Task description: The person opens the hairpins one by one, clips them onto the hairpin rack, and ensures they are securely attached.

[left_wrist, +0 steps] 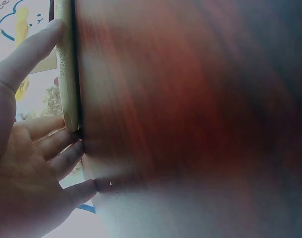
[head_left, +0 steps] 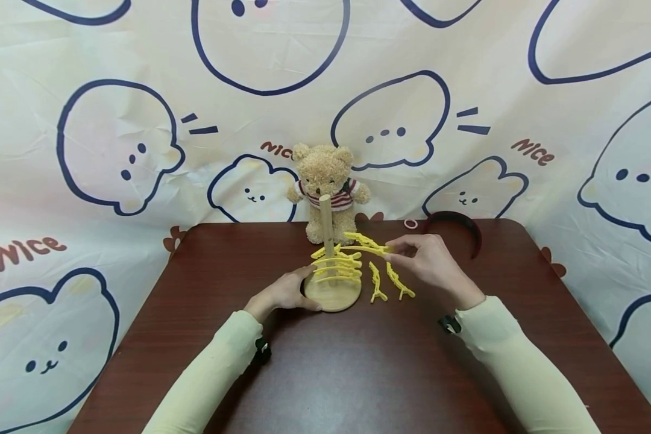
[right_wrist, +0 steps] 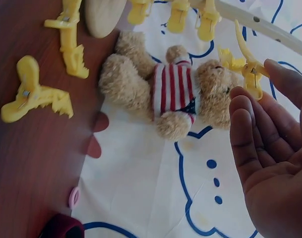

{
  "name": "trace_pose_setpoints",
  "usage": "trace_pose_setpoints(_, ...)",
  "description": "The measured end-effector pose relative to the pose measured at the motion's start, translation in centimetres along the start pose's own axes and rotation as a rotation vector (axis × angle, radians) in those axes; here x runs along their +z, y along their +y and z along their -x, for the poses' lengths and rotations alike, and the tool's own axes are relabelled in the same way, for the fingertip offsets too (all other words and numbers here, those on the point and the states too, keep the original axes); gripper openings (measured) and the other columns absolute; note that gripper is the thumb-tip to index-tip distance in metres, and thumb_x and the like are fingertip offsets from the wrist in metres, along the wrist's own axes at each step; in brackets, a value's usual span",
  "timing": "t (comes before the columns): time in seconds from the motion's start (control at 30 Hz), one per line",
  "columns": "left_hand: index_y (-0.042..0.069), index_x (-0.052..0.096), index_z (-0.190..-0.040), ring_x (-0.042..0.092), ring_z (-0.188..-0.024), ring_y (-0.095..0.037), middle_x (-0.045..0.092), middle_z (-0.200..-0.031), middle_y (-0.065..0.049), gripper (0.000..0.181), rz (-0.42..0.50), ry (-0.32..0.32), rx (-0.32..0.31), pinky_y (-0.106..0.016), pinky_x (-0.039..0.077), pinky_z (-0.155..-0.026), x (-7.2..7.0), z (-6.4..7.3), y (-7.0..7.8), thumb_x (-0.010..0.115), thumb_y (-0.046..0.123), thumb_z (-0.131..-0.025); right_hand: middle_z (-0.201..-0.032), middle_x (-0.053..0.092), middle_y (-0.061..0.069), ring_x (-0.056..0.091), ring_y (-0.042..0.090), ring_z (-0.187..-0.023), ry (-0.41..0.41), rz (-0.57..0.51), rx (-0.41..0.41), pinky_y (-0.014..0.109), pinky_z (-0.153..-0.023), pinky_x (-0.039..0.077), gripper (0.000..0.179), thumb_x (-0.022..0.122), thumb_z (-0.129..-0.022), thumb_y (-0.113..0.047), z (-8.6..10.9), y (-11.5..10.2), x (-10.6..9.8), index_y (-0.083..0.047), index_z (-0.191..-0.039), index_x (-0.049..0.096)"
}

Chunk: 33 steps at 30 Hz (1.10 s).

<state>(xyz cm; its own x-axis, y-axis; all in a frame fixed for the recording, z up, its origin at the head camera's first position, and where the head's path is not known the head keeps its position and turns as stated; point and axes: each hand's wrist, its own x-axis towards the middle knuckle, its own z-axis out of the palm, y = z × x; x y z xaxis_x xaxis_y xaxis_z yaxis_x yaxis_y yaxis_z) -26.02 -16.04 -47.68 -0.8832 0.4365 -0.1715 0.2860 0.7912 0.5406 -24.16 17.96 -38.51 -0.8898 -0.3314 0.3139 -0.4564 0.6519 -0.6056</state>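
A wooden stand has a round base (head_left: 333,296) and an upright post (head_left: 326,220). Several yellow spring hair clips (head_left: 339,265) sit one above another low on the post. My left hand (head_left: 284,291) grips the left edge of the base, thumb on top and fingers along the side. To the right of the post, my right hand (head_left: 425,259) pinches another yellow hair clip (right_wrist: 251,74) between thumb and fingers. That clip points left toward the post; whether it touches the post I cannot tell. Two loose yellow clips (right_wrist: 34,94) lie on the table beside the base.
Behind the stand a teddy bear (head_left: 325,181) in a striped shirt stands at the brown table's (head_left: 325,374) back edge. A dark headband (head_left: 458,218) and a small pink ring (head_left: 410,223) lie at the back right. A printed cloth (head_left: 271,120) hangs behind.
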Motion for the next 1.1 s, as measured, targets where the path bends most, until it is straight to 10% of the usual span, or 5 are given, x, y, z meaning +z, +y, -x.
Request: trace_pose_setpoints(1.1, 0.014, 0.029, -0.158, 0.038, -0.146, -0.032, 0.036, -0.16, -0.015, 0.108, 0.015, -0.004, -0.026, -0.046, 0.036, -0.117, 0.1, 0.0, -0.1, 0.088, 0.043, -0.073, -0.089, 0.076, -0.009, 0.063, 0.01, -0.076, -0.076, -0.064, -0.05, 0.029, -0.064, 0.052, 0.022, 0.08, -0.085, -0.031, -2.9, -3.3, 2.5, -0.02, -0.105, 0.079)
